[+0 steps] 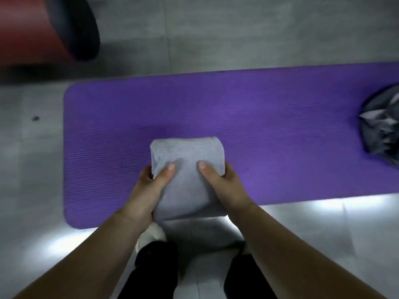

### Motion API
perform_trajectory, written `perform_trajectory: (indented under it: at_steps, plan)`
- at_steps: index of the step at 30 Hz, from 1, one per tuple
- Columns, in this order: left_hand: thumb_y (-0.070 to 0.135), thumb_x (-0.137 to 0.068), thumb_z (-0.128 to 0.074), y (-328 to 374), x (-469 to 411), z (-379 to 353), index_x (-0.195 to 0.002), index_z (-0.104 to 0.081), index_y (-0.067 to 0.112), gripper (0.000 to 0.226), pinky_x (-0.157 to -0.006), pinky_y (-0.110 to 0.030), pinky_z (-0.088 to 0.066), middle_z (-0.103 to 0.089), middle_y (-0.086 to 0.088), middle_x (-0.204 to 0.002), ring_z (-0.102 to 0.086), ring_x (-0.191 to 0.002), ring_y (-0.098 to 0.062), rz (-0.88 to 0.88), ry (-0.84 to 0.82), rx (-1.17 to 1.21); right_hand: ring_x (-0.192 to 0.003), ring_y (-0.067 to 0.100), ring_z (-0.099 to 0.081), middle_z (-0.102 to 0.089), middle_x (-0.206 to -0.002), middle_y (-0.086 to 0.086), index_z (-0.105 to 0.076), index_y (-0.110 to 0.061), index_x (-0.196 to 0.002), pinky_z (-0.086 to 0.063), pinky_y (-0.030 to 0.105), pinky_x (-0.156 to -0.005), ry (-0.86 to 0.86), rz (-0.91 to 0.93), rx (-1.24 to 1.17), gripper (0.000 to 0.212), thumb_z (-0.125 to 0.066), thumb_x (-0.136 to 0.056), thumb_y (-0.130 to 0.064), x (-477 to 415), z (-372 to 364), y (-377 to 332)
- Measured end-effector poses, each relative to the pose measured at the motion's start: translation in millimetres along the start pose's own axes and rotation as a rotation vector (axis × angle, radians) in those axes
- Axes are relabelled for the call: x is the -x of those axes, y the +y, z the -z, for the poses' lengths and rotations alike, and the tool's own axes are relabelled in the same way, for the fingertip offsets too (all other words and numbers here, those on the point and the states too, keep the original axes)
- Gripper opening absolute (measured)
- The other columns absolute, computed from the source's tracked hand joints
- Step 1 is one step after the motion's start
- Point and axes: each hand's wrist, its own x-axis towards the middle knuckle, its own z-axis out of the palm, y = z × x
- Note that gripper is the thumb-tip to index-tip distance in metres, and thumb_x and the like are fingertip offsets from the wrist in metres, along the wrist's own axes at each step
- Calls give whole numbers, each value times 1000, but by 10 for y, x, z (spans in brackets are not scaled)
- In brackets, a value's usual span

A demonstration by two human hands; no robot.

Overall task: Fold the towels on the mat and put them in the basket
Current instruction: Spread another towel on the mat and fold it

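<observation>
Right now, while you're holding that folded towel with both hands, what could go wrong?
The folded towel is held only at its sides by the left grip and right grip, thumbs on top, so its layers could slip apart when it is carried off the mat. No basket shows clearly. The blurry red and black thing at upper left may be it, so the carry there could loosen the fold.

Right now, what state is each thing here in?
Pale grey towel: folded thick, held by both hands.
Left hand: grips the towel's left side, thumb on top.
Right hand: grips its right side, thumb on top.
Purple foam mat: unrolled, lying flat.
Dark grey cloth heap: crumpled, on the mat's right end.
</observation>
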Motion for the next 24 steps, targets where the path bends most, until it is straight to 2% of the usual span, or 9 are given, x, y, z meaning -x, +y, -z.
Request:
perform_trajectory:
  at_steps: [3,5,7,9,12,16,17,21,24]
  plan:
    - [46,-53,-61,673,852,-280,-85,-53,27,39,-54,-8,-47,-65,17,-76,-61,-62,12,-82,-31,-79,-101,17,-64,-64,-115,7,-52,-10,-119,-54,29,-84,28,23,-217,65,-67,-61,-34,958,300,-476]
    - [45,-56,-61,1091,1345,-516,-91,-54,25,40,-59,-14,-49,-65,17,-80,-63,-67,6,-97,-90,-142,-96,12,-66,-63,-118,4,-47,-17,-126,-56,23,-73,-58,-39,-369,78,-73,-57,-40,1512,555,-776]
    - [39,-69,-66,1422,1761,-790,-90,-54,25,28,-59,-18,-51,-62,11,-85,-61,-70,-3,-110,-139,-182,-102,17,-65,-63,-121,4,-44,-22,-130,-56,26,-73,-154,-92,-483,103,-85,-41,-53,1987,828,-997]
    - [31,-79,-66,1688,2075,-1145,-87,-53,24,16,-56,-16,-51,-62,6,-86,-62,-67,-6,-143,-185,-215,-103,23,-65,-66,-117,8,-49,-18,-127,-56,30,-74,-191,-63,-596,110,-87,-31,-56,2376,1159,-1148]
    - [35,-72,-69,1893,2529,-1908,-93,-54,24,28,-65,-25,-52,-64,1,-94,-63,-80,-14,-168,-339,-280,-92,21,-69,-71,-103,10,-58,-12,-116,-56,26,-64,-89,89,-664,95,-87,-35,-51,2946,1821,-1359]
    - [19,-88,-56,1817,3174,-3126,-109,-51,18,22,-60,-19,-51,-63,-1,-97,-60,-78,-11,-196,-518,-339,-72,13,-71,-75,-83,3,-61,-10,-103,-55,22,-55,232,256,-704,25,-65,-80,-21,3653,2902,-1399]
    - [19,-89,-53,1744,3356,-3417,-113,-49,20,25,-59,-18,-51,-62,-1,-100,-59,-78,-10,-195,-564,-345,-72,13,-71,-74,-85,4,-61,-11,-101,-55,22,-56,302,277,-701,20,-62,-83,-18,3803,3184,-1375]
    - [24,-91,-49,1473,3954,-4323,-124,-44,25,33,-53,-12,-52,-60,5,-101,-59,-81,-6,-200,-651,-323,-83,17,-66,-69,-103,8,-60,-9,-107,-56,23,-66,525,335,-660,27,-65,-83,-19,4262,4123,-1271]
    - [20,-87,-59,1376,4143,-4842,-122,-50,19,37,-54,-16,-54,-64,0,-100,-63,-77,-10,-197,-708,-309,-70,6,-67,-69,-93,2,-61,-13,-100,-53,17,-56,584,415,-681,16,-62,-84,-11,4416,4663,-1162]
